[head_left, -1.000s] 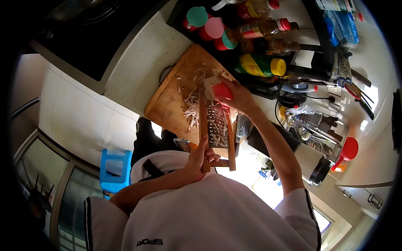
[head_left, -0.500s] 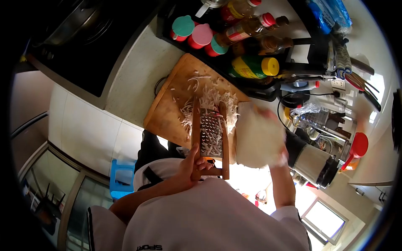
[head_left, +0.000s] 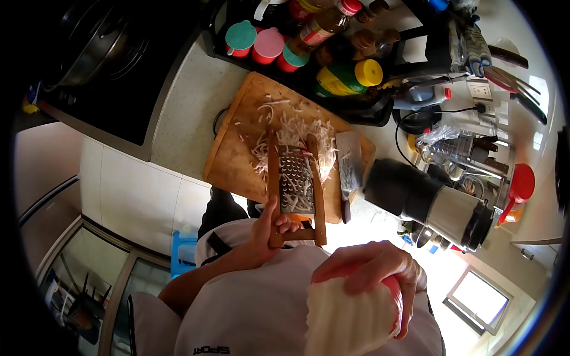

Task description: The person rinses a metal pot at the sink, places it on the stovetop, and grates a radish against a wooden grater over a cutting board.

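Observation:
My left hand (head_left: 267,231) is closed round the wooden frame of a grater (head_left: 295,178), whose far end rests among white shreds (head_left: 323,139) on a wooden cutting board (head_left: 228,154). Some shreds cling to the metal grating face. Close to the camera, my right hand (head_left: 380,270) grips a large piece of radish (head_left: 350,317), with white ridged flesh and pinkish-red skin at its edge. It is held in front of my shirt, apart from the grater. Right of the grater, a cleaver (head_left: 350,163) lies on the board with shreds stuck to its blade.
A black rack behind the board holds seasoning jars with green and pink lids (head_left: 268,44), bottles, and a yellow-capped container (head_left: 350,77). At left is a dark stovetop with a pan (head_left: 95,56). A black-and-silver appliance (head_left: 427,202) stands right. A blue stool (head_left: 183,252) is below.
My right hand has brought the radish piece from beside the grater down toward my chest and the camera, uncovering the cleaver. My left hand keeps its hold on the grater.

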Demonstrator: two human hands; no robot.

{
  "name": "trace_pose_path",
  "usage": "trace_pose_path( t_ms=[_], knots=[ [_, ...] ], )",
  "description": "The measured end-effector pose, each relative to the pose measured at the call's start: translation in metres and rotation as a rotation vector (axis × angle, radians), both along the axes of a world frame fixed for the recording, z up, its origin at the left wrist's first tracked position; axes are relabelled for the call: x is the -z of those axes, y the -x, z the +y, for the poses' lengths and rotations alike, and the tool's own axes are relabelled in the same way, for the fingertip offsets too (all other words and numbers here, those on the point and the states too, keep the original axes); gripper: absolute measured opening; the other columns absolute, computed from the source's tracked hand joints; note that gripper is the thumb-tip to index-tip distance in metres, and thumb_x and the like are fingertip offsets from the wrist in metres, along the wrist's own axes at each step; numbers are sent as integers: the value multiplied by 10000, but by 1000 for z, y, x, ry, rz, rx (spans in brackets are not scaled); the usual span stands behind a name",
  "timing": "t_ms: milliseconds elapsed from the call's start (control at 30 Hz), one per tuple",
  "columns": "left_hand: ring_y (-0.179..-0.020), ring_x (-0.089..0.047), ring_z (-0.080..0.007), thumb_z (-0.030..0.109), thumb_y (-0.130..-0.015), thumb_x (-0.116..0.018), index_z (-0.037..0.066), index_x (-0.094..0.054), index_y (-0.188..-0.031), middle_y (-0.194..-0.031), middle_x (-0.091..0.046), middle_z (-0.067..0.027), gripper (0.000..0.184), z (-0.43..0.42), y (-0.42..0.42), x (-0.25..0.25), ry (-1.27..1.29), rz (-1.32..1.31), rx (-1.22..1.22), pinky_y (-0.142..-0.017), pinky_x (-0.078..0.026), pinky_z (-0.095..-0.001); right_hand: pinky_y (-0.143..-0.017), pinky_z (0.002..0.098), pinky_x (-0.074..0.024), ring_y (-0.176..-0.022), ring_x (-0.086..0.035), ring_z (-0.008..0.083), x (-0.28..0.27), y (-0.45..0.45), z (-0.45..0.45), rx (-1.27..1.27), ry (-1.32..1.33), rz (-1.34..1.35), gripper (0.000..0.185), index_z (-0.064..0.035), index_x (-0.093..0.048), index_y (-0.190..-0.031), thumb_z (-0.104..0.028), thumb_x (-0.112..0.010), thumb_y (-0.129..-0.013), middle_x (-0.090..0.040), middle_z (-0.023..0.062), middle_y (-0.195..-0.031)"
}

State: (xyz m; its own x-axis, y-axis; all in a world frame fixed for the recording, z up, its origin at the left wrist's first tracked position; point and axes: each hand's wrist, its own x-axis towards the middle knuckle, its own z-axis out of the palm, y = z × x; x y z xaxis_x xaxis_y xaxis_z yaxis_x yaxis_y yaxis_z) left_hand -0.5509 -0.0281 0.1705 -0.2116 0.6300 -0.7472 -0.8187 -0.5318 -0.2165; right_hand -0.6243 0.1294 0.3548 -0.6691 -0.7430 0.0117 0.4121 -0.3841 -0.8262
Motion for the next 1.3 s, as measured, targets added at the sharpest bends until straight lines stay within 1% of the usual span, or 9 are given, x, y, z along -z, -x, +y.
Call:
trace_pose_path(
  t_ms=[67, 233, 300, 433, 600, 833, 1033, 1200, 1300],
  knots=[
    [-701, -496, -235, 603, -859, -514, 138, -355, -548, -542, -354, -34, 582, 1, -5, 6, -38, -8, -62, -880, -422, -335, -683, 500, -553, -947, -591, 495, 13, -1, 7, -61, 46, 77, 850, 13, -411, -1258, -329, -863, -624, -420, 425, -1177],
    [-807, -533, -236, 615, -867, -480, 126, -383, -599, -617, -431, -36, 567, -6, 3, -7, -199, -96, -123, -886, -426, -337, -1036, 417, -350, -1256, -427, 308, 27, -4, 41, -11, -418, 100, 1184, 34, -249, -1408, -523, -849, -553, -372, 212, -1392],
    [-898, -545, -243, 588, -891, -443, 117, -431, -658, -680, -484, -28, 525, -9, 4, -10, -267, -50, -178, -936, -394, -347, -1038, 417, -352, -1248, -434, 296, 36, -16, 47, 225, -463, -361, 1169, 28, -251, -1410, -448, -868, -540, -403, 180, -1368],
    [-793, -529, -227, 550, -906, -425, 116, -437, -629, -593, -460, -16, 514, 2, 7, -18, -280, 14, -348, -994, -356, -350, -1022, 373, -385, -1224, -460, 252, 53, -19, 68, 357, -596, -578, 1052, -25, -277, -1416, -309, -855, -585, -438, 139, -1348],
    [-663, -481, -211, 577, -889, -440, 133, -379, -535, -488, -396, -17, 572, 9, -4, -2, -266, 24, -341, -951, -374, -328, -883, 351, -476, -1075, -564, 289, 37, 11, 48, -121, -1364, 127, 701, -112, -426, -1354, -299, -747, -759, -524, 178, -1227],
    [-606, -443, -216, 592, -889, -444, 128, -379, -525, -460, -361, -28, 593, 13, -8, 6, -129, 17, -288, -790, -411, -293, -842, 397, -500, -1018, -574, 375, 53, 27, 20, -306, -1500, 308, 649, -148, -442, -1326, -342, -716, -771, -514, 225, -1180],
    [-493, -324, -149, 537, -915, -457, 135, -354, -612, -484, -330, -5, 513, 11, -2, -5, -159, -85, -359, -730, -376, -296, -853, 394, -486, -999, -563, 366, 145, 61, 27, -229, -1698, 532, 610, -130, -460, -1291, -311, -719, -769, -503, 203, -1139],
    [-502, -316, -111, 489, -919, -505, 138, -366, -806, -552, -338, 25, 394, 6, 3, -9, -165, -143, -444, -575, -314, -262, -830, 413, -507, -974, -583, 392, 85, 55, 15, -408, -1476, 541, 617, -137, -487, -1270, -345, -735, -744, -504, 224, -1146],
    [-472, -310, -122, 490, -923, -490, 138, -361, -610, -505, -318, 8, 489, 6, 5, -9, -148, -170, -388, -684, -387, -275, -834, 416, -511, -982, -587, 391, 54, 36, -8, -453, -1464, 501, 633, -139, -499, -1274, -328, -763, -731, -539, 212, -1116]
  ],
)
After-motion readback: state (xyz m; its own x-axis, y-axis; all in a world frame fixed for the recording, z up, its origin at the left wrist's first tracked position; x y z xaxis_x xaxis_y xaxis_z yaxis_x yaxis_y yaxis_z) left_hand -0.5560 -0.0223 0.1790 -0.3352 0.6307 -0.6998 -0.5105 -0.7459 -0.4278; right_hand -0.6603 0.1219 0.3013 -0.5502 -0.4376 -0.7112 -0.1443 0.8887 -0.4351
